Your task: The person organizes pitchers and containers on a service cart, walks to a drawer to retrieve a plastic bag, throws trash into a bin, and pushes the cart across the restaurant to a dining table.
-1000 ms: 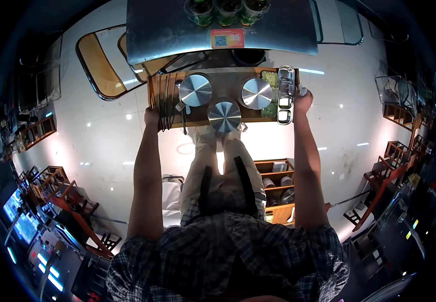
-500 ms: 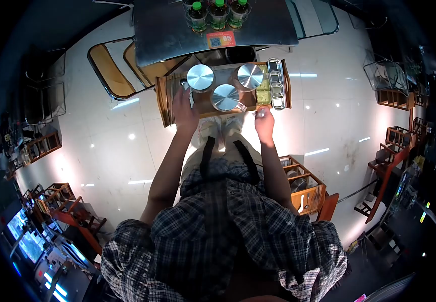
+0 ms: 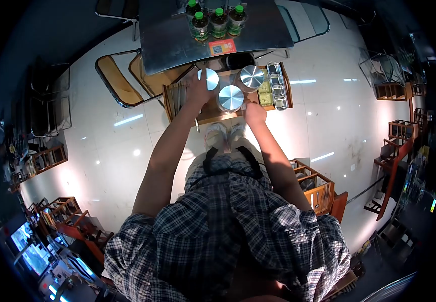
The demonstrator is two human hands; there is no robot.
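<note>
Three lidded containers with round silver lids stand in a wooden tray (image 3: 213,120). My left hand (image 3: 196,92) is closed at the left side of the left container (image 3: 209,79), its fingers overlapping the lid's edge. A thin pale strip (image 3: 196,124) shows below my left wrist; what it is I cannot make out. My right hand (image 3: 254,114) is closed at the lower right of the front container (image 3: 231,97), where its handle is hidden by my fingers. The back right container (image 3: 252,77) stands untouched.
Yellow-green packets (image 3: 264,93) and a metal sectioned holder (image 3: 277,85) fill the tray's right end. Beyond is a dark table (image 3: 172,48) with green-capped bottles (image 3: 218,22) and a red-orange 05 card (image 3: 222,47). A chair (image 3: 120,83) stands left; a wooden rack (image 3: 323,194) stands right.
My left hand has moved right and up onto the left container. My right hand has moved left to the front container's handle side. The view has shifted slightly.
</note>
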